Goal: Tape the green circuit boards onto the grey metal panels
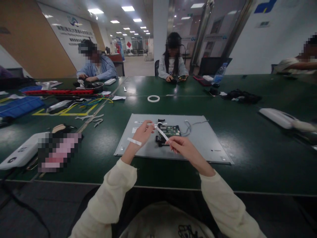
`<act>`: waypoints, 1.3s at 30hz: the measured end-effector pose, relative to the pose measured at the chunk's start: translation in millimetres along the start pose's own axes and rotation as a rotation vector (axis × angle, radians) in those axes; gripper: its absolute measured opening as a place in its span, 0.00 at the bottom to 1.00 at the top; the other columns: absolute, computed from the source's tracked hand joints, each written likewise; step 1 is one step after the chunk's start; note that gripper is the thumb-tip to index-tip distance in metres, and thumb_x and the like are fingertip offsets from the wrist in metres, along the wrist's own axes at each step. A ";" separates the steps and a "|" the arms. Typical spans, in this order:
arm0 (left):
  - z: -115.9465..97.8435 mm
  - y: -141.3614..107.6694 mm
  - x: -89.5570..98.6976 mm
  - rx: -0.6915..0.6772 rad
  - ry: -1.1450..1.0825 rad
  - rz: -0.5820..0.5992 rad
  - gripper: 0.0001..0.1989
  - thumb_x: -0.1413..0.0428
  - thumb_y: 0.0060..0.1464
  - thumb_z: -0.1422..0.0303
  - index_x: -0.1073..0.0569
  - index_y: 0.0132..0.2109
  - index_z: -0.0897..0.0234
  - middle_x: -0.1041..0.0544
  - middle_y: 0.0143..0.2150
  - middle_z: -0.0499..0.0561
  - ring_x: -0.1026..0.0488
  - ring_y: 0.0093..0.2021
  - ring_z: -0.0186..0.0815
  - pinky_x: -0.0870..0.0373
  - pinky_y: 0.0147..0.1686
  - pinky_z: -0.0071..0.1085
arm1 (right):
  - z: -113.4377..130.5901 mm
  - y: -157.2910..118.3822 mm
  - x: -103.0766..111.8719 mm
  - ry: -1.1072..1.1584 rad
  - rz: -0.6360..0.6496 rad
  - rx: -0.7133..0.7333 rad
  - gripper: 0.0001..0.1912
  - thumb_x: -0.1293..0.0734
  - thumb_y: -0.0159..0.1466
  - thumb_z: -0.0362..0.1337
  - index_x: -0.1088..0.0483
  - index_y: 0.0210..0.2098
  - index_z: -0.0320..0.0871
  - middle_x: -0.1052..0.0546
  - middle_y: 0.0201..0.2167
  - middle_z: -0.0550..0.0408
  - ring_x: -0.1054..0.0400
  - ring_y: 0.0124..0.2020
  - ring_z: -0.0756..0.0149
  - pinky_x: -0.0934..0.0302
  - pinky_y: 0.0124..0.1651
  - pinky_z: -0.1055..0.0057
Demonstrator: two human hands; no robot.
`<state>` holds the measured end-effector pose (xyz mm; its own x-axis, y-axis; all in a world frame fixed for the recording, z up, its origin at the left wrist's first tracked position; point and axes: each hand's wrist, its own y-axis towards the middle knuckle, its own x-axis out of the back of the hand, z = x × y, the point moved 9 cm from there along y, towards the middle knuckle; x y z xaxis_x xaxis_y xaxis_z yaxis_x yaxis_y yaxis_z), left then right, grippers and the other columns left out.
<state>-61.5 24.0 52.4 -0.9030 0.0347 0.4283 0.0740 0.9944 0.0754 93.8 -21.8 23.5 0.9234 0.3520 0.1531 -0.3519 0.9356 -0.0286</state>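
Note:
A short strip of white tape stretches between my two hands above a circuit board. My right hand pinches its lower end between thumb and fingers. At the upper end, the fingertips of my left hand close on the strip. Another white strip is stuck across my left wrist. The board, with black parts at its left side, lies on a flat grey panel. A grey cable runs from the board's right side. More white strips lie on the panel behind my left hand.
Beyond the panel a roll of white tape lies flat on the green table. Pliers, a white device and blue trays are on the left. Another white device lies right. Several people sit around the table.

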 end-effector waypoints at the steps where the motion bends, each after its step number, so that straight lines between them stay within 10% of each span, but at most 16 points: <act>1: 2.8 3.7 -1.1 0.048 -0.059 0.039 0.12 0.54 0.60 0.62 0.35 0.47 0.63 0.23 0.38 0.54 0.24 0.36 0.36 0.33 0.30 0.28 | -4.1 0.5 -0.1 -0.008 0.002 -0.018 0.14 0.37 0.58 0.43 0.29 0.33 0.36 0.34 0.21 0.60 0.44 0.19 0.79 0.52 0.22 0.79; 6: 5.6 23.9 -3.9 0.042 -0.068 0.096 0.16 0.45 0.52 0.66 0.34 0.48 0.64 0.23 0.41 0.54 0.24 0.37 0.36 0.31 0.31 0.28 | -19.5 -0.9 4.4 -0.023 -0.030 -0.101 0.15 0.37 0.58 0.43 0.29 0.32 0.36 0.34 0.20 0.60 0.45 0.17 0.79 0.54 0.21 0.79; 14: -32.8 29.2 -34.6 -0.492 0.185 0.303 0.13 0.51 0.57 0.65 0.26 0.29 0.66 0.24 0.41 0.54 0.29 0.45 0.37 0.35 0.46 0.31 | -5.2 -2.2 -1.9 -0.003 -0.004 -0.014 0.16 0.37 0.58 0.44 0.28 0.34 0.36 0.33 0.21 0.60 0.44 0.18 0.79 0.51 0.22 0.79; 23: 4.0 32.7 -27.1 -0.195 -0.044 0.428 0.16 0.42 0.48 0.56 0.32 0.28 0.66 0.30 0.24 0.46 0.34 0.26 0.28 0.39 0.28 0.24 | -19.7 -5.9 8.9 -0.096 -0.140 -0.097 0.14 0.38 0.58 0.42 0.28 0.31 0.37 0.30 0.20 0.59 0.42 0.17 0.77 0.49 0.22 0.79; 39: 22.0 41.1 -39.4 -0.225 0.158 0.400 0.12 0.42 0.45 0.60 0.32 0.27 0.64 0.33 0.20 0.42 0.37 0.20 0.27 0.42 0.22 0.24 | 0.4 -18.1 -4.2 -0.905 -0.273 -0.183 0.16 0.44 0.66 0.40 0.30 0.28 0.42 0.26 0.24 0.54 0.32 0.24 0.70 0.49 0.28 0.75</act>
<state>-32.2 65.7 18.8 -0.7111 0.3773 0.5933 0.5079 0.8591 0.0625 96.3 -40.1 23.8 0.4749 0.0381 0.8792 -0.0420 0.9989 -0.0206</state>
